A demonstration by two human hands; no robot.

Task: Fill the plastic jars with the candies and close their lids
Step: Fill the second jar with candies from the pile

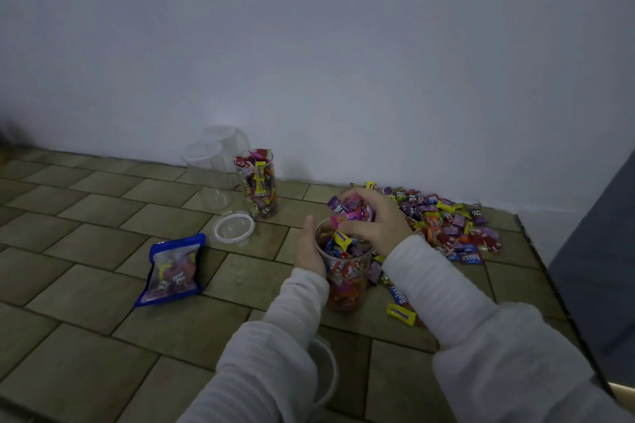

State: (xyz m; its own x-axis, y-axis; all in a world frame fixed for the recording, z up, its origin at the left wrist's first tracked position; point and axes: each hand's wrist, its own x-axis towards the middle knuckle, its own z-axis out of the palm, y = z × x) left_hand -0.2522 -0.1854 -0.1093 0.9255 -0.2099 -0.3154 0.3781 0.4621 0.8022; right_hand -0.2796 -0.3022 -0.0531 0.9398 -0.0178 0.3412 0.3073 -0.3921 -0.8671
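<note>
A clear plastic jar (345, 280) stands on the tiled floor, nearly full of wrapped candies. My left hand (308, 245) holds its left side. Just above the jar's mouth, my right hand (372, 218) grips a handful of candies (348, 211). A large pile of loose candies (450, 220) lies to the right by the wall. Farther back stands a second jar (257, 182), full of candies and without a lid. A white-rimmed lid (234, 227) lies flat in front of it. Another lid (324, 371) shows partly under my left sleeve.
Empty clear jars (209, 175) with lids stand against the white wall at the back. A blue candy bag (173, 269) lies on the floor to the left. A dark object (598, 268) borders the floor on the right.
</note>
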